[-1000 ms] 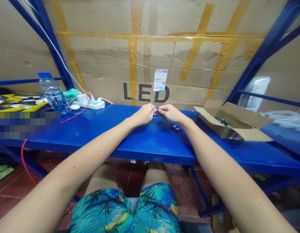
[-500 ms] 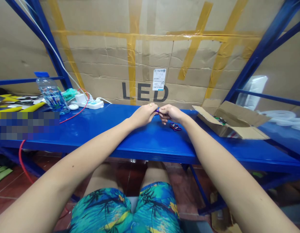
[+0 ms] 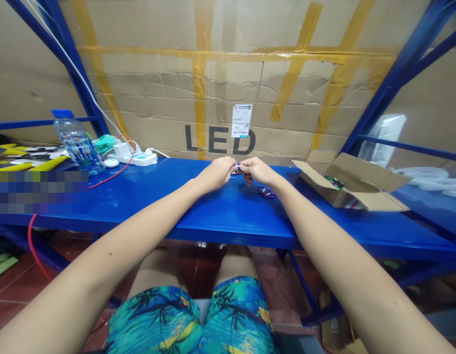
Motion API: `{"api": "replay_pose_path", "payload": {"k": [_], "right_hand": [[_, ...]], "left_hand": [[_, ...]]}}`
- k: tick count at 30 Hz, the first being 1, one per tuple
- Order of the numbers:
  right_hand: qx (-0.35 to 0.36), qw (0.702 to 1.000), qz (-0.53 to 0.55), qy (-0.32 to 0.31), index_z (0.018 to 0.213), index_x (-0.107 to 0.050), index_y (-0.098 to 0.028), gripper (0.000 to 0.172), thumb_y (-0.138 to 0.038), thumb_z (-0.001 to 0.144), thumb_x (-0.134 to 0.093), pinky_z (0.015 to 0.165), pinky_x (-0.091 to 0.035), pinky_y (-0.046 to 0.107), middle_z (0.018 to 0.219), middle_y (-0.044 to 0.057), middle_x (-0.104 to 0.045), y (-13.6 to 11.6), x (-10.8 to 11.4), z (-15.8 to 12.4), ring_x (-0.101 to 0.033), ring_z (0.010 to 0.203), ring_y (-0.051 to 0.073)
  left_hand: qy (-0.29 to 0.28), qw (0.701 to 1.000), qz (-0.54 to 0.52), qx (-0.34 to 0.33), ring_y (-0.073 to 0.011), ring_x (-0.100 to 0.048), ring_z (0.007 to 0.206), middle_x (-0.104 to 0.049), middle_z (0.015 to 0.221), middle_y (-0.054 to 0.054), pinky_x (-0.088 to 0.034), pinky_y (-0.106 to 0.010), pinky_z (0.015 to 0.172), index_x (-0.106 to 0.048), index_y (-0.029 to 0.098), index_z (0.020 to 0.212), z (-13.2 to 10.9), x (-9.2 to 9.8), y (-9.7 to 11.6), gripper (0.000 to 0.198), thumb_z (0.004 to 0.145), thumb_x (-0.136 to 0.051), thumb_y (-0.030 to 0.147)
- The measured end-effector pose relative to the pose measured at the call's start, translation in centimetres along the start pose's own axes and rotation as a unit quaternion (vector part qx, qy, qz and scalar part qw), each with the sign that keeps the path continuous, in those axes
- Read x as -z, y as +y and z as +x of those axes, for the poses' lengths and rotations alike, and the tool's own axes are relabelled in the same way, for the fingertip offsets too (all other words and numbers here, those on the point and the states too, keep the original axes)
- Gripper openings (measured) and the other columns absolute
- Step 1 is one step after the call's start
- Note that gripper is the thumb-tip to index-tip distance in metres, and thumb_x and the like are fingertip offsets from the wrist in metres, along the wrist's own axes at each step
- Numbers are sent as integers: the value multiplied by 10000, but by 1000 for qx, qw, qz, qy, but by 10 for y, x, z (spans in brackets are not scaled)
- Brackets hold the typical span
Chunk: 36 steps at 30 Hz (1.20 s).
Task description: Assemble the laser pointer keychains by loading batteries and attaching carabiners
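Note:
Both my arms reach forward over a blue metal shelf (image 3: 169,201). My left hand (image 3: 216,173) and my right hand (image 3: 255,170) meet at the far middle of the shelf. Each pinches one end of a small red and dark part (image 3: 235,172) held between them; it is too small to name. A second small red part (image 3: 267,192) lies on the shelf just under my right wrist, untouched.
An open cardboard box (image 3: 351,184) with small parts sits at the right. At the back left stand a plastic water bottle (image 3: 78,145), a white power strip (image 3: 135,157) and a red cable (image 3: 113,174). A large taped carton marked LED (image 3: 220,140) closes off the back.
My hands stayed together at the same spot; the fingers shifted slightly around the small part. The view hardly moved.

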State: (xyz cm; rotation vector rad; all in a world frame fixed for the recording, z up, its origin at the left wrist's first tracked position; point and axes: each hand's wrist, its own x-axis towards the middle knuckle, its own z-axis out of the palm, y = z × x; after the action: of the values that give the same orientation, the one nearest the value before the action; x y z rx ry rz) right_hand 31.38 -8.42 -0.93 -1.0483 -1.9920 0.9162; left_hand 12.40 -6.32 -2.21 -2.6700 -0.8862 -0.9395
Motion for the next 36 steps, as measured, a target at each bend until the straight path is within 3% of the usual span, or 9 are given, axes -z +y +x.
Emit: {"api": "replay_pose_path", "payload": {"k": [6,10,12,15,17,21,26,31,36], "right_hand": [[-27,998,48,-21,566,-354,-229,338,-195,869,-498,463,-436,267,437,-57,-326,-11,-1,-2,-385,398,107],[-51,990,-130,22,645,-528,-188,226,-259,853,-581,449,-394,243,478,-16,-489,-16,21,-8,-466,433,111],[-113,968,-222,34,660,-581,-176,181,-274,796,-650,428,-357,244,488,-8,-518,-14,38,-15,-463,428,108],[-202,934,-293,-37,640,-632,-170,180,-295,764,-673,410,-318,258,459,-14,-490,-9,59,-26,-415,400,102],[-218,921,-317,-58,622,-648,-173,188,-303,753,-679,409,-302,264,454,-19,-473,-7,61,-32,-389,398,99],[-187,908,-369,-57,556,-606,-180,227,-282,743,-684,437,-303,270,485,-18,-495,-9,47,-29,-383,431,97],[-214,879,-423,-48,535,-583,-186,277,-328,680,-771,471,-348,293,584,40,-618,-5,28,-18,-504,504,148],[-165,905,-391,-31,617,-622,-190,132,-176,649,-749,529,-395,298,677,55,-671,-3,10,-14,-566,563,172],[-84,935,-340,-47,658,-602,-188,104,-237,719,-670,510,-347,290,617,15,-610,-3,-4,-13,-502,533,144]], "left_hand": [[28,999,-15,-10,-236,-640,934,-685,972,-132,-494,-364,855,-643,127,996,0,-2,3,226,979,-427,188],[65,995,-64,33,-218,-634,900,-690,939,-98,-494,-356,841,-627,157,929,2,-3,7,178,977,-468,222],[82,992,-76,49,-214,-630,895,-691,929,-89,-495,-356,837,-617,166,910,2,-2,6,160,972,-481,224],[95,989,-85,69,-214,-633,901,-696,937,-87,-497,-362,840,-611,171,900,2,1,1,150,967,-485,216],[99,988,-89,77,-215,-636,915,-701,952,-88,-498,-363,846,-611,173,900,1,2,0,137,961,-495,212],[100,988,-89,76,-220,-637,916,-703,954,-92,-495,-365,844,-613,171,903,2,4,2,133,958,-505,224],[95,990,-86,67,-222,-635,892,-697,925,-89,-490,-360,826,-611,172,885,2,4,5,135,952,-505,223],[94,990,-86,67,-224,-634,900,-698,935,-91,-484,-361,829,-610,172,889,2,4,3,135,952,-502,223],[92,988,-105,72,-214,-634,874,-706,918,-85,-471,-343,793,-609,167,876,1,5,4,128,938,-513,223]]}}
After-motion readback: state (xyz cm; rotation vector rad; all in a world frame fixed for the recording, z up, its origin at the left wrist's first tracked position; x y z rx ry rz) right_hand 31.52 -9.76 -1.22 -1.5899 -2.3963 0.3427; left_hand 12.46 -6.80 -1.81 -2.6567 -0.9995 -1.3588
